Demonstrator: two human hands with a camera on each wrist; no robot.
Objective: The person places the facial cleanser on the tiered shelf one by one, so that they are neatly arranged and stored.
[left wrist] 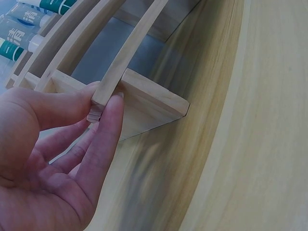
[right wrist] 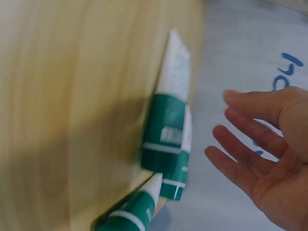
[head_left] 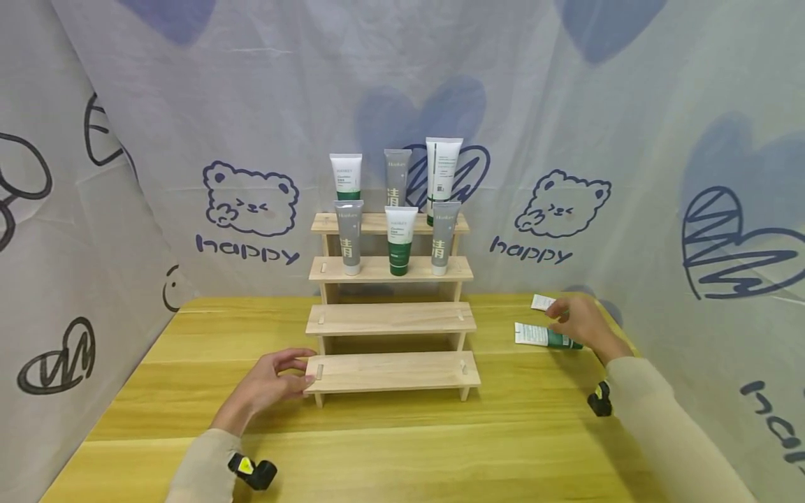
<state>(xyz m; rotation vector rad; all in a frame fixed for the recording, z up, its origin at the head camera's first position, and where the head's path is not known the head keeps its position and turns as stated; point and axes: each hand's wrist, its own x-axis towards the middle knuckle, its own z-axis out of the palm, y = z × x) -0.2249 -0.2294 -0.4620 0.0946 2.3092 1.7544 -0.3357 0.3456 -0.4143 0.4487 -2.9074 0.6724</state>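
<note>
With thumb and fingers my left hand (left wrist: 57,139) pinches the left end of the lowest board of a wooden tiered display stand (head_left: 393,372). My right hand (head_left: 581,323) is over the table's right side, its fingers apart and holding nothing in the right wrist view. Near it lie white-and-green squeeze tubes; one tube (head_left: 531,334) lies on its side just below the fingers. Another tube (head_left: 542,302) is partly hidden behind the hand. Three such tubes show in the right wrist view, the nearest tube (right wrist: 166,115) to the left of the fingertips.
On the stand's top tier stand a small white-and-green tube (head_left: 346,175), a grey tube (head_left: 397,175) and a tall white tube (head_left: 444,168). The second tier carries grey tubes (head_left: 349,237) either side of a white-and-green one (head_left: 400,241). A printed curtain (head_left: 251,105) surrounds the table (head_left: 377,454).
</note>
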